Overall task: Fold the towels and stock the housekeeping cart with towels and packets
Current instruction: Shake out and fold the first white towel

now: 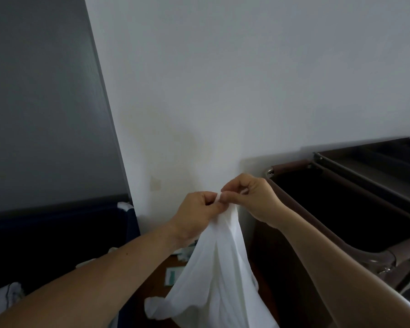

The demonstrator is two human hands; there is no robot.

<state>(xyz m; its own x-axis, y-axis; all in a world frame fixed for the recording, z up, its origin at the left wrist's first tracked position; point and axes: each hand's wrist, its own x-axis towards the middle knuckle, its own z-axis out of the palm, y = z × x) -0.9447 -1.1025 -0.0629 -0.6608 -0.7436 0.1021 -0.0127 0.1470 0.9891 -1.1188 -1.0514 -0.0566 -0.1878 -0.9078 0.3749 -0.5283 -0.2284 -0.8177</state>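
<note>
Head view, left hand [195, 210] and right hand [250, 196] pinching white towel [219, 275] top, beside cart [355, 197]

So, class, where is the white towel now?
Head view, lower centre: the white towel hangs pinched between left hand and right hand, left of the brown cart.

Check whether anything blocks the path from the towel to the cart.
Nothing visible does. The left hand and right hand pinch the top edge of the white towel in mid-air; the housekeeping cart stands just right of them, only air between.
</note>
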